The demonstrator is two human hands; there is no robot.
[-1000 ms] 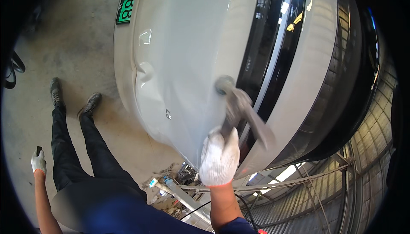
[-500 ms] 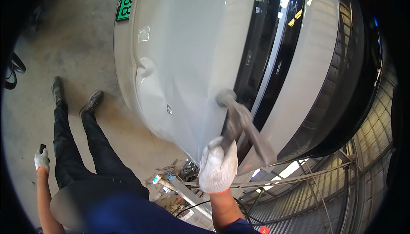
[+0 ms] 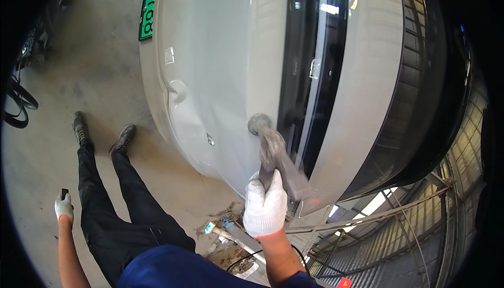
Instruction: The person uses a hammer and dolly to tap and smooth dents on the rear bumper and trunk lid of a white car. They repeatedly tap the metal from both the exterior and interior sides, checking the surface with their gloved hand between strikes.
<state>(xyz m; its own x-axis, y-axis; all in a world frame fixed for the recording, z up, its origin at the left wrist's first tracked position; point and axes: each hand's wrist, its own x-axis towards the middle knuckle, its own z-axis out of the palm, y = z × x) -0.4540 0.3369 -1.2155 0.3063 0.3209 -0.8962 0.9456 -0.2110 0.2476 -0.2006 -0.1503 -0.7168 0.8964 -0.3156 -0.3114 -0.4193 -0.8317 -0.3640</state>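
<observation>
My right hand [image 3: 266,204], in a white knitted glove, is closed around the handle of a dusty grey hand tool with a round head [image 3: 274,154]. The tool's head is over or against the white car panel [image 3: 220,57], beside a glossy black strip [image 3: 302,72]; contact cannot be made out for certain. A second grey arm of the tool slants toward the lower right, smeared by motion. Dents and creases mark the panel near a small badge [image 3: 210,139]. Low at my left side, my left hand [image 3: 64,207], also gloved, is closed on a small black object [image 3: 64,193].
A green licence plate [image 3: 149,7] is on the car's far left. Under the tool arm lie scattered debris and a pale bar [image 3: 236,239], with a black cable nearby. Metal framing [image 3: 415,220] stands at the right. Black coiled hose [image 3: 21,101] lies on the floor at left.
The tool's head has moved left, away from the black strip and nearer the badge. My view has shifted a little. My left hand still holds the black object by my side.
</observation>
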